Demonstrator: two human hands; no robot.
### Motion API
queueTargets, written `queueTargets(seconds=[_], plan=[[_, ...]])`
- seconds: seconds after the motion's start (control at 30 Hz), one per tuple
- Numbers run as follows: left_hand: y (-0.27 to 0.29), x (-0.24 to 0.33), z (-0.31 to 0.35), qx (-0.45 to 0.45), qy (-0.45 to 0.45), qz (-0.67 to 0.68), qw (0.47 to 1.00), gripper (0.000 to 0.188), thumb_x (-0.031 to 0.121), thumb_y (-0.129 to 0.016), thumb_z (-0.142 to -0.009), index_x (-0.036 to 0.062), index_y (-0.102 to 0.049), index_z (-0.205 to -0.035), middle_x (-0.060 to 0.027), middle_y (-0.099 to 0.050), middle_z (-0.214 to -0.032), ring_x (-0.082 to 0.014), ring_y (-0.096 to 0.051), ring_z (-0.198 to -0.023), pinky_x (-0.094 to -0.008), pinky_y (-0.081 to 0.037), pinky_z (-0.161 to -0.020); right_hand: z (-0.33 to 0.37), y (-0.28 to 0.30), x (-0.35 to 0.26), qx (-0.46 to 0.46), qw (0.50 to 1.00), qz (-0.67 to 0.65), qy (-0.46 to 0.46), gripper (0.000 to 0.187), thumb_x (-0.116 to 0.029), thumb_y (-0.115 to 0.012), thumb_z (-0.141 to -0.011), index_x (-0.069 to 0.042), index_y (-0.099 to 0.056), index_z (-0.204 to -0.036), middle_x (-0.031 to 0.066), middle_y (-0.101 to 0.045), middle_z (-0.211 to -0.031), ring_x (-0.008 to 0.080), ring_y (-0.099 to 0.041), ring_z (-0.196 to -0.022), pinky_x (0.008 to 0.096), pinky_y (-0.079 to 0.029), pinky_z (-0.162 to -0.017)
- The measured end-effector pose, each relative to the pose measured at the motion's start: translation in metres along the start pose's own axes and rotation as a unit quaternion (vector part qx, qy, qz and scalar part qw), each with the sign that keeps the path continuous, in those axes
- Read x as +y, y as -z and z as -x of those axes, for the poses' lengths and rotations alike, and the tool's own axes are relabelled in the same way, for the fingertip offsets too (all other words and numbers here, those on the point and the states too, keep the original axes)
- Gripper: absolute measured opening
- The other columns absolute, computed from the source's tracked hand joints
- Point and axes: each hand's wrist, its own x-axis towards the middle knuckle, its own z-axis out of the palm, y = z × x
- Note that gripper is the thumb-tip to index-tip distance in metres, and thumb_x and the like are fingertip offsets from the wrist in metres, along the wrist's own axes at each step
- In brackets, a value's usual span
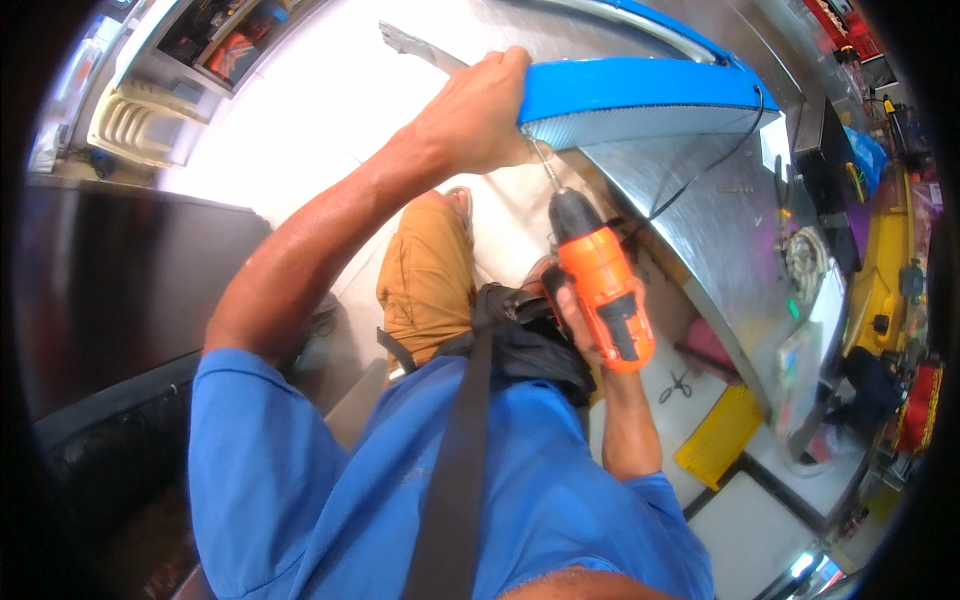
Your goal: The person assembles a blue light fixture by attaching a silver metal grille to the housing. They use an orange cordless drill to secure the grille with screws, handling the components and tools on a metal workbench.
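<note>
Here's the left hand [487, 112], up at the near-left end of a curved blue panel [640, 85], clamped round its corner, though the fingertips are out of sight beneath it. And the right hand [577, 322], apart from the left and lower down, wraps the grip of an orange power drill [603, 275]! Most of that hand hides under the drill's body; a few fingers show at its left side, and the trigger can't be made out.

Follow the black chuck [573, 213] up to the slim drill bit [547, 163], pointing straight at the panel's lower-left corner, just beside the left hand; whether the tip touches or has gone in, you cannot tell from here. The panel's ribbed pale underside [640, 126] faces the person, its far end lying over the steel workbench [690, 225]. A thin black cable [690, 185] loops off that end, dropping behind the drill.

Beyond the left wrist, a grey strip [420, 45] pokes out, its near end covered by the hand. Down on the floor, scissors [676, 387] lie near a yellow perforated piece [720, 435], and the clutter at far right blurs into the dark rim.
</note>
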Motion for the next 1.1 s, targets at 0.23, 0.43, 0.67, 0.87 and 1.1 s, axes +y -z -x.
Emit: queueTargets(seconds=[0.23,0.43,0.67,0.87,1.1], plan=[[0.001,-0.006,-0.005,-0.003,-0.029,0.003,1.0,0.085,0.028,-0.095,-0.067,-0.0053,-0.05,-0.131,-0.0284,-0.066,-0.109,-0.0418,-0.068,-0.104,-0.0477,-0.055,-0.091,0.004,-0.004,-0.008,-0.027,0.997,-0.027,-0.067,0.026,-0.012,-0.078,-0.081,0.001,-0.069,-0.101,0.0073,-0.071,-0.082,0.0178,-0.069,-0.067,0.0303,-0.054,-0.063],[-0.003,-0.006,-0.003,-0.001,-0.007,0.041,0.999,0.085,0.024,-0.095,-0.066,-0.0056,-0.049,-0.132,-0.0286,-0.067,-0.11,-0.0414,-0.069,-0.106,-0.0471,-0.055,-0.092,0.001,-0.006,-0.018,0.014,1.0,0.015,-0.02,0.036,-0.02,-0.085,-0.08,0.001,-0.069,-0.104,0.006,-0.071,-0.082,0.017,-0.07,-0.071,0.0303,-0.053,-0.067],[-0.004,0.003,-0.001,0.016,0.007,0.051,0.999,0.086,0.023,-0.095,-0.067,-0.0062,-0.049,-0.133,-0.0298,-0.067,-0.113,-0.0423,-0.068,-0.109,-0.0476,-0.056,-0.094,0.003,-0.01,-0.014,0.006,1.0,0.015,-0.001,0.014,-0.003,-0.074,-0.082,-0.004,-0.071,-0.095,0.0072,-0.073,-0.083,0.0201,-0.07,-0.072,0.0318,-0.053,-0.067],[-0.006,0.008,-0.003,0.013,0.012,0.042,0.999,0.086,0.024,-0.095,-0.067,-0.0068,-0.049,-0.134,-0.0301,-0.067,-0.112,-0.0421,-0.069,-0.107,-0.047,-0.057,-0.093,0.004,-0.005,-0.018,-0.015,0.995,0.058,-0.074,0.015,-0.008,-0.076,-0.08,-0.003,-0.073,-0.094,0.0082,-0.073,-0.083,0.0179,-0.07,-0.072,0.0298,-0.054,-0.067],[-0.009,0.008,-0.002,0.016,0.015,0.033,0.999,0.087,0.024,-0.096,-0.067,-0.0079,-0.049,-0.133,-0.0304,-0.067,-0.11,-0.0426,-0.069,-0.107,-0.0462,-0.057,-0.092,0.003,-0.009,-0.016,-0.01,0.998,0.022,-0.065,0.015,-0.011,-0.075,-0.082,-0.003,-0.072,-0.095,0.0063,-0.072,-0.08,0.0189,-0.069,-0.07,0.03,-0.054,-0.067]])
